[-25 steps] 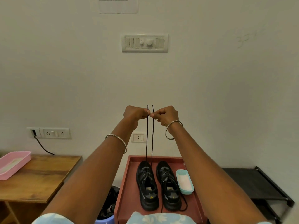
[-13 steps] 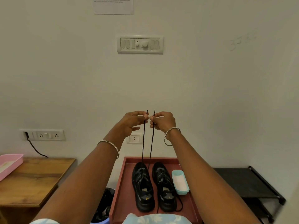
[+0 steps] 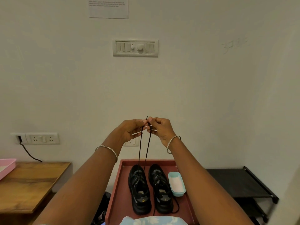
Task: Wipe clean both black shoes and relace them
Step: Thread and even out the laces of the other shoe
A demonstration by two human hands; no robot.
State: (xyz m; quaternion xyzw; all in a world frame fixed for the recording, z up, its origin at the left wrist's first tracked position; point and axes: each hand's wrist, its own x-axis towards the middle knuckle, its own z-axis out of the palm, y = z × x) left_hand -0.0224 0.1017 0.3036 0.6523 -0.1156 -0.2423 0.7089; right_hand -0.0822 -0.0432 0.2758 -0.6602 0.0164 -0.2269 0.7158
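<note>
Two black shoes stand side by side on a red tray [image 3: 120,192]: the left shoe [image 3: 139,190] and the right shoe [image 3: 160,189]. A black lace [image 3: 140,148] rises in two strands from the left shoe up to my raised hands. My left hand [image 3: 129,129] and my right hand [image 3: 159,127] meet high above the shoes, each pinching a lace end between thumb and fingertips. A loose lace loop lies beside the right shoe's heel.
A light blue tub [image 3: 176,184] with white contents sits on the tray right of the shoes. A wooden table [image 3: 29,184] with a pink tray [image 3: 5,166] stands at the left, a black rack [image 3: 240,184] at the right. The wall is close behind.
My hands have come down a little and closer together, still pinching the lace ends. The view has tilted slightly upward and left.
</note>
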